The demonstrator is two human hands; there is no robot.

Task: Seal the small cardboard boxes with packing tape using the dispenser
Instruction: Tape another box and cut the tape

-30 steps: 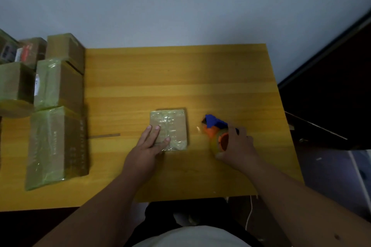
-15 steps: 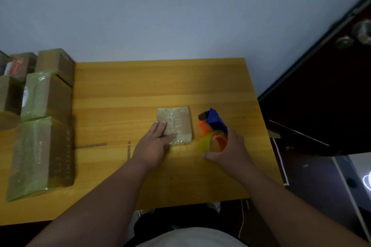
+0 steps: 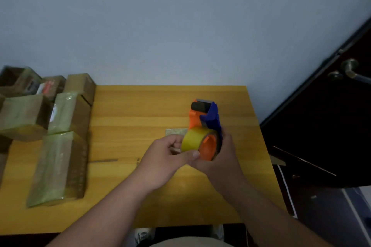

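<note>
Above the table's [image 3: 124, 110] right half, right hand [image 3: 222, 158] grips the orange-and-blue plastic tape dispenser [image 3: 206, 126]; left hand [image 3: 166, 158] pinches its glossy yellow roll [image 3: 193, 141]. Small tape-wrapped cardboard box [image 3: 175, 132] lies flat beneath, mostly hidden.

The small cardboard box [image 3: 175, 132] lies mostly hidden behind the tape dispenser [image 3: 204, 126] and the left hand [image 3: 166, 158]; only its far edge shows. The right hand [image 3: 220, 158] sits largely behind the tape roll [image 3: 193, 140], so its grip cannot be read fully. At the left, the stacked boxes [image 3: 60, 166] are blurred and the farthest-left ones are cut by the frame edge. The tabletop [image 3: 140, 110] is cut off at its near edge.
</note>
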